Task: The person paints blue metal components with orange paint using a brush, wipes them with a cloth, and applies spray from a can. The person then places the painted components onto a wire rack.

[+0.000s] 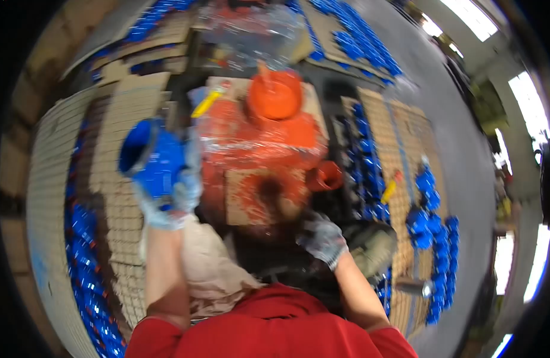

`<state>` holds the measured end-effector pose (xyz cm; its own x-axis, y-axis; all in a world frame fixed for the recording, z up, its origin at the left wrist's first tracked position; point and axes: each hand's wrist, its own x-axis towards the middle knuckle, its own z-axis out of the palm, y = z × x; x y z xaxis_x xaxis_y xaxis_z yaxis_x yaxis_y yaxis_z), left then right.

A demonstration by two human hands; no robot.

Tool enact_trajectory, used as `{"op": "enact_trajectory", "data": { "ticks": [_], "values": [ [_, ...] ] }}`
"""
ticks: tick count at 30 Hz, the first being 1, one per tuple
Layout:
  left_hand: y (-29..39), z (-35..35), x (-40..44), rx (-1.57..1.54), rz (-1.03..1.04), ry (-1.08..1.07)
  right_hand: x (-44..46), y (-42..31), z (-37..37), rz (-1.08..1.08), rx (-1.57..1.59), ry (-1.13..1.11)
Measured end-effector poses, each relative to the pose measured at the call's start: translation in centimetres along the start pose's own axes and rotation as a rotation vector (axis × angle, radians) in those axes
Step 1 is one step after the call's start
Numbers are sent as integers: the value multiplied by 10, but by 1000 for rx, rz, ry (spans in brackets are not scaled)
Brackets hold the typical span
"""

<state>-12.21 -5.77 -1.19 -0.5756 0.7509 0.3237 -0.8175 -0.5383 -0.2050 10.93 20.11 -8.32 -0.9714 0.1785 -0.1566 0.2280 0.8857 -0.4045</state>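
My left hand point(188, 194), in a pale work glove, is closed on a glossy blue pipe fitting point(161, 161) with a wide round mouth facing left. The fitting is raised to the left of a red-smeared stand. My right hand point(324, 240), in a grey glove, is low and in front of the stand, by my knee. Its fingers are smeared by motion, so I cannot tell whether it holds anything. On the stand are an orange-red paint pot point(275, 95), a yellow-handled brush point(207, 102) and a paint-stained cardboard piece point(245, 197).
A red cup-shaped part point(327, 176) sits at the stand's right edge. Several blue fittings point(427, 221) stand on cardboard at the right, by another yellow-handled tool point(389, 190). More blue parts point(87, 238) line the left. Crumpled clear plastic point(251, 33) lies beyond the stand.
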Motion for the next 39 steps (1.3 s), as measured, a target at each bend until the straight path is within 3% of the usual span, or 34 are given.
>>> {"op": "enact_trajectory", "data": {
  "ticks": [3, 5, 7, 9, 11, 13, 14, 16, 19, 23, 24, 26, 27, 29, 31, 33, 37, 39],
  "values": [
    [9, -9, -4, 186, 120, 155, 0, -15, -43, 64, -228, 39],
    [8, -10, 2, 205, 100, 175, -2, -17, -82, 72, 204, 199],
    [1, -12, 6, 228, 87, 208, -10, 40, -107, -40, 258, 192],
    [-9, -14, 9, 304, 83, 150, -14, 51, -143, 335, 301, 302],
    [-15, -23, 11, 375, 134, 134, -14, 104, -146, 323, -114, 357],
    [-12, -30, 9, 435, 110, 217, -15, 165, -138, 524, -335, 186],
    [-21, -27, 12, 511, 194, 333, -12, 185, -134, 519, -332, 182],
    [-31, -29, 18, 579, 233, 400, -3, 219, -126, 727, -405, 52],
    [-41, -34, 27, 609, 225, 399, 10, 260, -112, 680, -430, -46],
    [-60, -36, 46, 392, 110, 435, 3, 270, -106, 477, -516, 25],
    [-59, -33, 48, 508, 93, 459, 3, 272, -110, 448, -497, 17],
    [-59, -40, 57, 467, 120, 474, 1, 293, -102, 565, -372, 37],
    [-64, -43, 59, 364, 105, 455, -1, 293, -104, 651, -195, 71],
    [-61, -62, 57, 292, 90, 531, -3, 286, -106, 609, -121, 188],
    [-67, -66, 47, 297, 87, 425, -12, 291, -96, 428, -157, 480],
    [-66, -62, 40, 213, 12, 337, -13, 263, -107, 209, 54, 615],
    [-66, -56, 34, 269, -111, 223, -10, 179, -131, 217, 679, 716],
    [-72, -56, 30, 287, -75, 270, -10, 122, -145, 183, 683, 799]
  ]
}}
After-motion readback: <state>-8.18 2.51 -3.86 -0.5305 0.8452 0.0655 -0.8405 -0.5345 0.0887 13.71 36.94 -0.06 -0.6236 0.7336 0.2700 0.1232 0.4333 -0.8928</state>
